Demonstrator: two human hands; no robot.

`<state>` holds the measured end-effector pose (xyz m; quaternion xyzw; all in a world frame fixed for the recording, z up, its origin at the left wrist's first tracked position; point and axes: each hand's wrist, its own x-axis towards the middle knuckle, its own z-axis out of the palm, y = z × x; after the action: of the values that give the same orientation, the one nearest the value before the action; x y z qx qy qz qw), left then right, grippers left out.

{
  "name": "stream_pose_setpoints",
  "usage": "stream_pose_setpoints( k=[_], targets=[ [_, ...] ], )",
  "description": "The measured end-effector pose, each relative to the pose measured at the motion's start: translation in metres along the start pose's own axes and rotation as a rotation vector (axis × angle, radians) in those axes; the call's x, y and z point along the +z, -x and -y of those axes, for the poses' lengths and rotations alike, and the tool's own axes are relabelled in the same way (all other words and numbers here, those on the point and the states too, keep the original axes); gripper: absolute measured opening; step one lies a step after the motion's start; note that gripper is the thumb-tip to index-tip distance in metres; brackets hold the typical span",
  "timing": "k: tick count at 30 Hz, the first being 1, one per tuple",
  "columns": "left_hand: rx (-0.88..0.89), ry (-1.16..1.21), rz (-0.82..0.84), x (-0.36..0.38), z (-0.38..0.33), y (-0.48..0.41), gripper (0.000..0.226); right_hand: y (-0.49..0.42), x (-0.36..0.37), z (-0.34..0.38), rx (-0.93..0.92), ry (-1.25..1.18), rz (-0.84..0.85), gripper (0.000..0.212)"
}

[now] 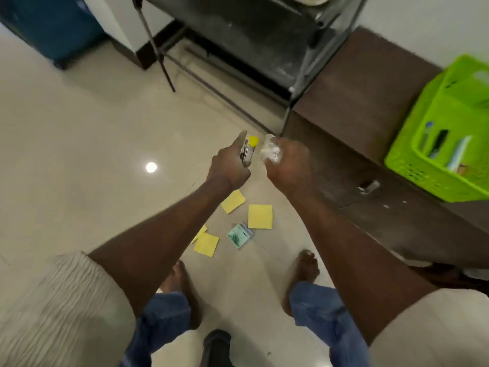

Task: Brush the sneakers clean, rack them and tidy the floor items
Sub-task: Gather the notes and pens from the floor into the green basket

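My left hand (229, 165) grips a small clear tube with a yellow cap (250, 148), held out over the floor. Beside it my right hand (287, 165) holds a crumpled clear plastic wrapper (270, 152). Below the hands, several yellow sticky notes (260, 216) lie scattered on the pale tiled floor, with a small teal packet (240, 235) among them. The frame is blurred. No sneakers are in sight.
A black metal rack (238, 35) stands ahead. A dark brown low cabinet (370, 133) runs along the right, with a green plastic basket (434, 144) of items on top. A blue bin (53, 27) sits far left. My bare feet stand near the notes.
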<state>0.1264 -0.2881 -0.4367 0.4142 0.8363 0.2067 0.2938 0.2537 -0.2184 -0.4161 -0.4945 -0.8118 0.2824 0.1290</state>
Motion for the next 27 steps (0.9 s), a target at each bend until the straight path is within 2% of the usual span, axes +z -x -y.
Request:
stream_pose_setpoints(
  k=[4,7,11,19,27],
  targets=[
    [0.193,0.010,-0.026,-0.017,-0.068,0.025,0.060,0.011,-0.062,0.001,0.008,-0.028,-0.139,0.036],
    [0.290,0.037,-0.044,-0.018,-0.115,0.035,0.070,0.020,-0.107,-0.004,0.001,-0.066,-0.263,0.034],
    [0.387,0.057,-0.045,-0.012,-0.172,0.035,0.068,0.026,-0.164,-0.018,0.010,-0.066,-0.374,0.046],
    [0.557,0.039,-0.004,0.011,-0.280,0.012,0.066,0.003,-0.246,-0.091,0.163,-0.014,-0.452,0.045],
    [0.550,-0.152,0.051,0.087,-0.350,-0.055,0.030,-0.037,-0.264,-0.174,0.276,0.017,-0.412,0.047]
  ],
)
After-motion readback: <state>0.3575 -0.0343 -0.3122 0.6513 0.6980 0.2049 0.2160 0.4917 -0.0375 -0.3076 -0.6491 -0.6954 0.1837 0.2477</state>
